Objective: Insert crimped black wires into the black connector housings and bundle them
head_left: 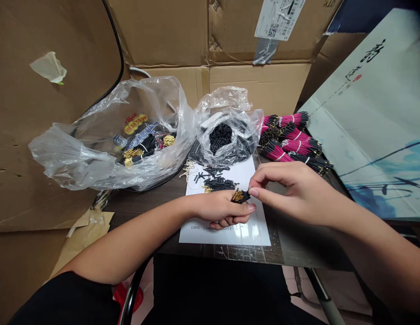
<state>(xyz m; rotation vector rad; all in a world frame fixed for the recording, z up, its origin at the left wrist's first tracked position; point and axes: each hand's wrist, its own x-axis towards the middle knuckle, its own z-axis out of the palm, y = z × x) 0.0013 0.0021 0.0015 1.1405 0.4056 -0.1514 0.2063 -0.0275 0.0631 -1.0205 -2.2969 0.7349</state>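
Taking the printed sheet [226, 230] on the table [138, 212] as the centre, loose wire pieces [218, 183] lie on its far half. At 12 o'clock, a smaller plastic bag [226, 135] sits just behind the sheet. At 10 o'clock, a larger plastic bag [94, 153] rests on the table's left part. At 2 o'clock, stacked wire bundles [291, 140] lie beside the smaller bag. Further out at 3 o'clock, a printed board [375, 113] leans behind them. Over the sheet's near half, a short wire bundle [241, 197] sits between the left hand [218, 207] and right hand [291, 194]. Cardboard boxes [210, 36] stand behind the table.
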